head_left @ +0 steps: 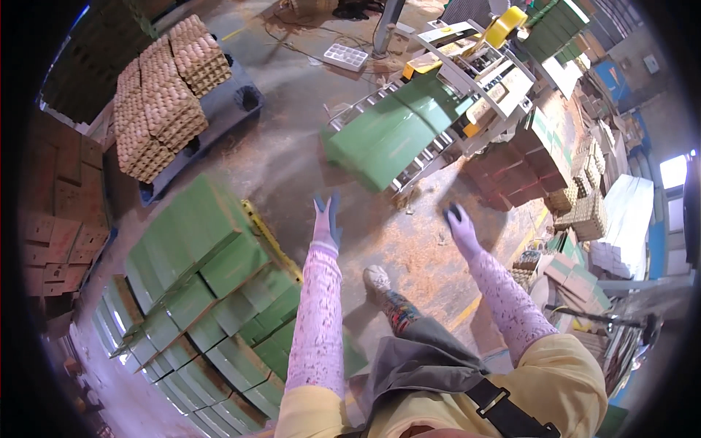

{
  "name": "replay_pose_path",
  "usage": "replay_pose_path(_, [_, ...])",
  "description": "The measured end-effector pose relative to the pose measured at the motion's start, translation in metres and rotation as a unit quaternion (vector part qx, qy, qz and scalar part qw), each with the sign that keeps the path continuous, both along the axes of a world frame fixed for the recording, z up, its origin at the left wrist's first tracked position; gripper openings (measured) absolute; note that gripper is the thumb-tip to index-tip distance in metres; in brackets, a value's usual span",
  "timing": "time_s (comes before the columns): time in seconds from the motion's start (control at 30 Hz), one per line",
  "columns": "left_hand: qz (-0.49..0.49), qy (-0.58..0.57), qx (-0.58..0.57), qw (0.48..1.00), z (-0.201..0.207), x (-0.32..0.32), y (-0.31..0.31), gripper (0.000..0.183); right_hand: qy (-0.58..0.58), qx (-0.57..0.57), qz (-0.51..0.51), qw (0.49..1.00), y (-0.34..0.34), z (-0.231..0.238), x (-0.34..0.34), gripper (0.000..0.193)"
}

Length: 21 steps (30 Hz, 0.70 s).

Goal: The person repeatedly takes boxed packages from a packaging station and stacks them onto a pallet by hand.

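Note:
Both my hands wear lilac gloves with dark palms and fingertips. My left hand reaches forward with its fingers apart and nothing in them. It is nearest to the big stack of green cartons on the left. My right hand hangs over the dusty floor, its fingers slightly spread and holding nothing I can see. Ahead of both hands, apart from them, long green cartons lie on a roller conveyor. The conveyor leads into a carton-taping machine with a yellow tape roll.
Stacked egg trays fill a blue pallet at the far left. Brown cartons line the left edge. Folded cardboard stands right of the conveyor. More egg trays are piled beyond it. A white tray lies on the floor.

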<state>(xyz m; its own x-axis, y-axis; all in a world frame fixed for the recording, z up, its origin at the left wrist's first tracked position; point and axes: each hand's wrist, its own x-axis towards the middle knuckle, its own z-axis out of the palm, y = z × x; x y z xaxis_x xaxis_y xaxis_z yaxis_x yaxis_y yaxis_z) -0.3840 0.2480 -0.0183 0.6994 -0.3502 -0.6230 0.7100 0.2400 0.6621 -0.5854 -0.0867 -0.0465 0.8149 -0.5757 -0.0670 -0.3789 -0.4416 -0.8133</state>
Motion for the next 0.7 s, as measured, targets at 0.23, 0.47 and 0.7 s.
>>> replay_pose_path(0.23, [0.253, -0.029, -0.093, 0.962, -0.010, 0.079, -0.077, 0.072, -0.051, 0.545, -0.175, 0.818, -0.087, -0.002, 0.237, 0.059])
replay_pose_path(0.47, [0.218, -0.079, 0.155, 0.960, -0.045, 0.074, -0.155, 0.094, 0.077, 0.549, -0.102, 0.826, -0.173, 0.016, 0.255, 0.052])
replay_pose_path(0.7, [0.227, 0.023, 0.161, 0.960, 0.041, -0.005, -0.077, 0.083, 0.052, 0.632, -0.010, 0.773, -0.143, -0.011, 0.206, 0.039])
